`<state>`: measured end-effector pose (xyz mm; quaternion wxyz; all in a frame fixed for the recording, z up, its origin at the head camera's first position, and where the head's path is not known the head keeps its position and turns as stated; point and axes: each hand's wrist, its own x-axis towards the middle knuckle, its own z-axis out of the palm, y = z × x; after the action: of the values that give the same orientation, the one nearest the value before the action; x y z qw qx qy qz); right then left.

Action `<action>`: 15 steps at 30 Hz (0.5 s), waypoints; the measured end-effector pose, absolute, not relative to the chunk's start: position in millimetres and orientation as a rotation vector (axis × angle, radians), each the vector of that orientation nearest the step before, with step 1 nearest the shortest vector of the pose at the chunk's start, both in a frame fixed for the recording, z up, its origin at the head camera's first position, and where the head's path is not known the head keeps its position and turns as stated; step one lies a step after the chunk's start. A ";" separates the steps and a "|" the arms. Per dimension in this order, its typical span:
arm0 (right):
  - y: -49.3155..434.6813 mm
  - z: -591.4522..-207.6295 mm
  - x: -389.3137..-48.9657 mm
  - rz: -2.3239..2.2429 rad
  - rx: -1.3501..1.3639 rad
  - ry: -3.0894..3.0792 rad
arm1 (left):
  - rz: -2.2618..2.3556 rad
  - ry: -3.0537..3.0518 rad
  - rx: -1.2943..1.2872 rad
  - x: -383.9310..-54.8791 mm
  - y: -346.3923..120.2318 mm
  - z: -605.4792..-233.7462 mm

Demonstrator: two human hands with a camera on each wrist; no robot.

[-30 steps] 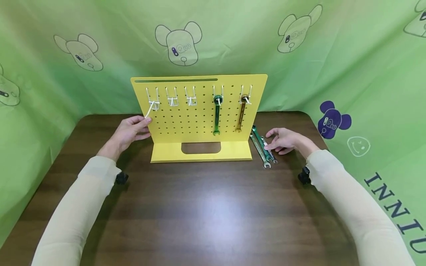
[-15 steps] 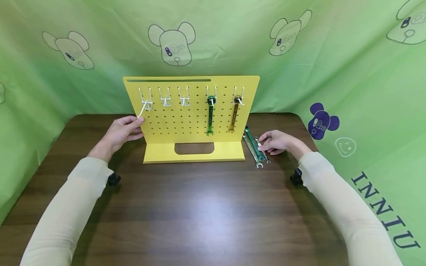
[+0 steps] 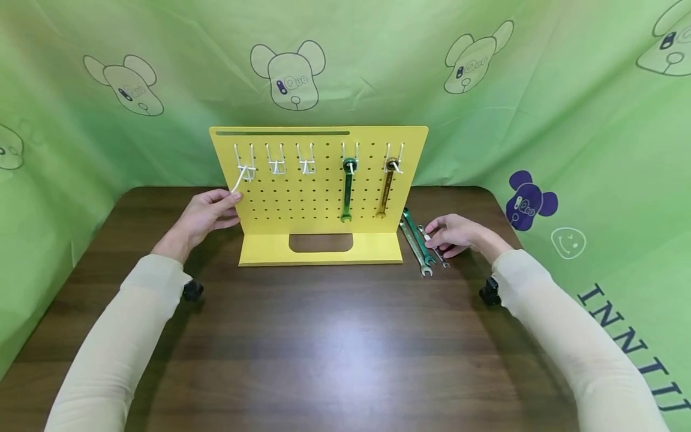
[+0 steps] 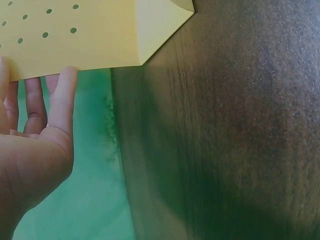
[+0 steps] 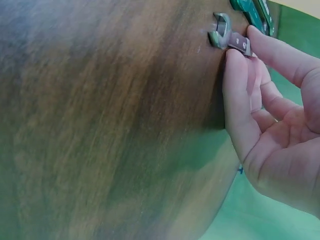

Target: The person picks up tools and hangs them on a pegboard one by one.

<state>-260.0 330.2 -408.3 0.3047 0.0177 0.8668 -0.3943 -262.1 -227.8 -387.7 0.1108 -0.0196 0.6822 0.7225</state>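
Observation:
A yellow pegboard [image 3: 302, 219] stands upright on its base. My left hand [image 3: 202, 219] grips its left edge, thumb in front and other fingers behind. At the board's right, my right hand [image 3: 456, 233] pinches a small silver combination wrench [image 5: 223, 31] between thumb and fingers; its open end shows in the right wrist view. A green wrench [image 3: 418, 235] and a longer silver wrench [image 3: 414, 247] lie side by side on the table, left of the small one. On the board hang a dark green wrench [image 3: 348, 192] and a bronze wrench [image 3: 385, 193].
Three white hooks at the board's left, among them a left hook [image 3: 246, 171], hold no wrench. The brown table [image 3: 302, 348] extends in front of the board. A green printed curtain [image 3: 372, 78] surrounds the back and sides.
The small wrench has shifted right, away from the green wrench, with my right fingers now around it. My left hand keeps its grip on the board. The head view has swung slightly.

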 end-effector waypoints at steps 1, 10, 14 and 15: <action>329.7 -408.1 -259.8 -1.045 0.056 2.299 | 2.121 2.006 -0.057 -262.4 -227.8 -387.2; 330.0 -403.7 -262.5 -1.012 0.061 2.285 | 2.125 1.986 -0.066 -262.8 -228.5 -385.9; 329.1 -404.3 -263.1 -0.996 0.070 2.281 | 2.121 1.992 -0.083 -262.7 -229.3 -387.3; 328.7 -404.7 -263.1 -0.996 0.070 2.284 | 2.123 1.993 -0.083 -262.5 -229.7 -387.5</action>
<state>-263.1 328.7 -404.7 0.3187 0.0267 0.8686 -0.3786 -262.5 -229.7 -387.5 0.1142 -0.0283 0.6796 0.7240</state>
